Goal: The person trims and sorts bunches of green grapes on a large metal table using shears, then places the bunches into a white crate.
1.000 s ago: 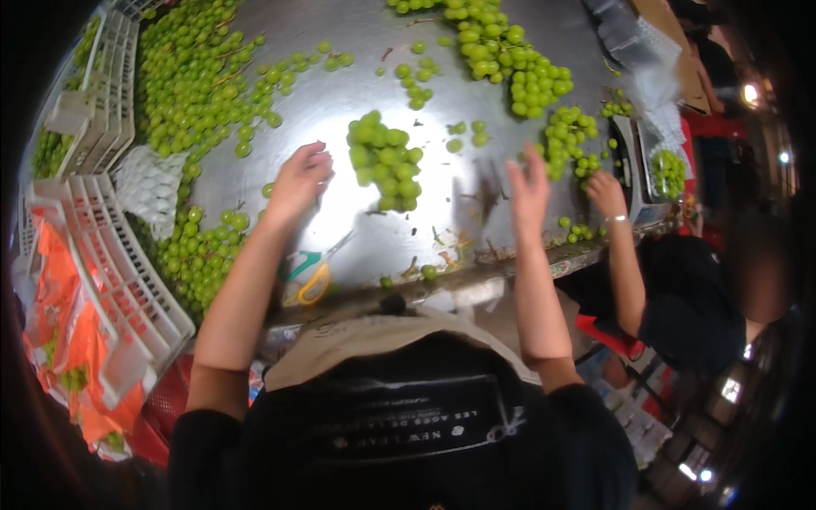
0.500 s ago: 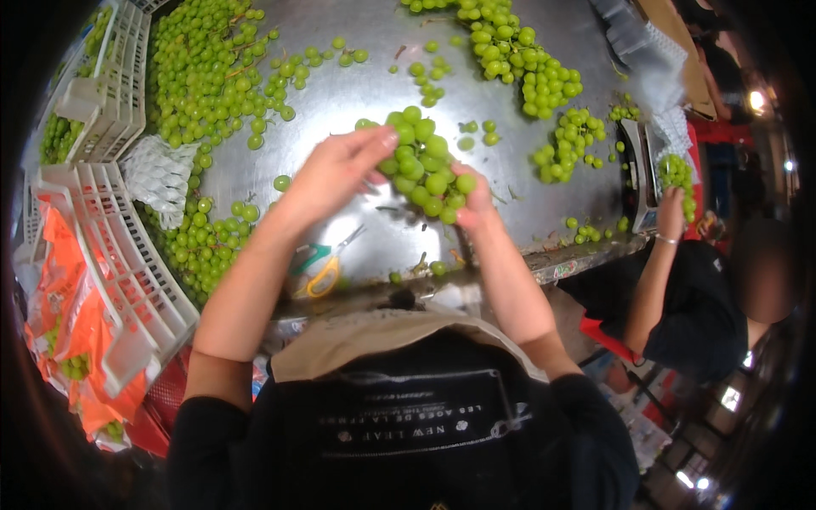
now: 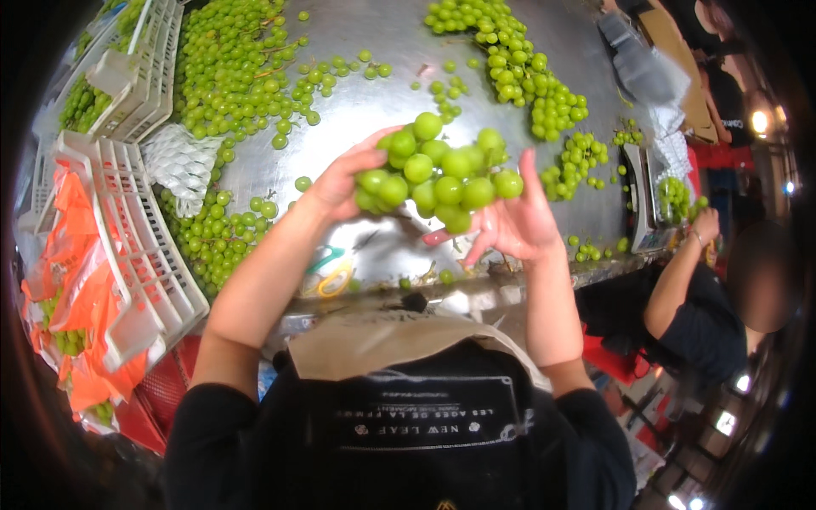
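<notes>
A bunch of green grapes (image 3: 446, 174) hangs above the metal table (image 3: 365, 34), raised off its surface. My left hand (image 3: 344, 178) is closed on the bunch's left end, with part of the fingers hidden behind the fruit. At the bunch's right end is my right hand (image 3: 520, 225), open, thumb up and fingers spread below the grapes; whether it touches them I cannot tell. Scissors with a yellow and a green handle (image 3: 337, 279) lie on the table under my hands, near the front edge.
Loose grapes (image 3: 229, 76) pile up at the table's left, beside white plastic crates (image 3: 140, 242) and white foam netting (image 3: 180, 161). More bunches (image 3: 518, 68) lie at the back right. On the right a co-worker's hand (image 3: 705, 225) is near grapes on a scale (image 3: 642, 204).
The bunch has turned from hanging downward to lying more level. My right hand has moved right and its fingers have spread. The co-worker's hand has lowered grapes toward the scale.
</notes>
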`<state>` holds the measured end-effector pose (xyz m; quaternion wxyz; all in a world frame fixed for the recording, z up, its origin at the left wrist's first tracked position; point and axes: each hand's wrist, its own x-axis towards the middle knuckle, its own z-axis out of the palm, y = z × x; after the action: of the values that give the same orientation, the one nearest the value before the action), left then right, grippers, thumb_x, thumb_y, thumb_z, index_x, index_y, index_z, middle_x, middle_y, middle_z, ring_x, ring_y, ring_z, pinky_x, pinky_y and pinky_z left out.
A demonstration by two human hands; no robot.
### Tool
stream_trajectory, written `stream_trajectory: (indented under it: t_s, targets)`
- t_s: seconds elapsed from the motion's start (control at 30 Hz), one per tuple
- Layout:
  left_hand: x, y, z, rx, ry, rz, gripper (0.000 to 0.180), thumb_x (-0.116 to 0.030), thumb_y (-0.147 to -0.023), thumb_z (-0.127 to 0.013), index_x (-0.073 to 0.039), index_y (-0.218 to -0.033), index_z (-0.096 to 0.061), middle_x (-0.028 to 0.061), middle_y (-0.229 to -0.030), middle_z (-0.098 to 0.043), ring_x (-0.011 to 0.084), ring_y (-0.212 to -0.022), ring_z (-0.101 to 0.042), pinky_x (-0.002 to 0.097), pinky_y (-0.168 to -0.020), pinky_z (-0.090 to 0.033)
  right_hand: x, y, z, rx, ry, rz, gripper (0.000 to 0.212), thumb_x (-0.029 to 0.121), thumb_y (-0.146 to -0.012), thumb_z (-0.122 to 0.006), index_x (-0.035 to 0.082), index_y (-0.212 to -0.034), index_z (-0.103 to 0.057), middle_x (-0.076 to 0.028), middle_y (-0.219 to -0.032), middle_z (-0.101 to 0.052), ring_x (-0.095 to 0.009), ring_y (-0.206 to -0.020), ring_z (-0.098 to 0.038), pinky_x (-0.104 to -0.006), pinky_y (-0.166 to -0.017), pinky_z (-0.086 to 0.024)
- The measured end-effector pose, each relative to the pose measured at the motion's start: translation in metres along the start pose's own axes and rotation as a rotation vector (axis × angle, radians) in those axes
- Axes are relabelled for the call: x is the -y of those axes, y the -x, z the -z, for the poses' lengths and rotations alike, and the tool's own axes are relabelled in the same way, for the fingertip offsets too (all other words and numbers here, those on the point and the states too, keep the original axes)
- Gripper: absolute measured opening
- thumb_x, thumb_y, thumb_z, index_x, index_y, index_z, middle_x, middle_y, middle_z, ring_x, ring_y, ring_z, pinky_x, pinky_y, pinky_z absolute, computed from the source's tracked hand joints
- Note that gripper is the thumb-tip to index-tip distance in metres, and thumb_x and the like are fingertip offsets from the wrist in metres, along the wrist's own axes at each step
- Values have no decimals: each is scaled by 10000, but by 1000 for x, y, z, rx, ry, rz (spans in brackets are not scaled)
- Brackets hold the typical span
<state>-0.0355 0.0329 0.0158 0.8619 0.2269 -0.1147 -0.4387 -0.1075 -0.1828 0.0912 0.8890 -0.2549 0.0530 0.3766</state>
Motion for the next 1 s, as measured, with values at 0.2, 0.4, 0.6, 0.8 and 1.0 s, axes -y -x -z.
stream_trajectory:
  t_s: [0.2, 0.4, 0.6, 0.8, 1.0]
  targets:
    - [17, 3, -25, 83, 188, -78, 707, -330, -792, -575, -63, -1377, -281, 171, -1341, -397, 316, -1217, -424, 459, -1036, -334, 16, 31, -40, -63, 752, 95, 996, 722, -769, -393, 42, -1419, -67, -213, -1299, -414, -385, -942, -608, -321, -526, -562]
    - [29, -1, -52, 74, 329, -93, 580, -274, -868, -498, -82, -1375, -293, 137, -1323, -416, 284, -1174, -459, 418, -979, -391, 16, 33, -16, -135, 1125, 462, 1197, 744, -632, -584, 20, -1429, -61, -163, -1432, -246, -245, -1299, -306, -391, -1071, -262]
    - [35, -6, -84, -245, 47, -203, 533, -265, -919, -475, -57, -1375, -292, 125, -1334, -411, 243, -1215, -418, 337, -1013, -348, -33, -19, 10, -56, 220, 873, 1000, 656, -674, -628, 75, -1390, -239, -133, -1405, -287, -285, -1295, -295, -458, -1086, -229]
    - [-14, 9, -82, -352, -1406, -231, 376, -223, -862, -571, -73, -1206, -545, 129, -1174, -554, 254, -1075, -522, 331, -908, -418, -35, -16, 20, -51, -270, 746, 868, 645, -696, -608, 108, -1330, -360, -116, -1368, -347, -309, -1268, -324, -516, -1062, -243]
    - [-35, -12, -108, -75, -1764, -788, 336, -68, -777, -609, -75, -1113, -615, 98, -1060, -608, 275, -892, -594, 364, -781, -472, -42, -13, 19, -124, -300, 671, 784, 572, -702, -642, 125, -1299, -401, -86, -1304, -429, -289, -1224, -386, -491, -1053, -270]
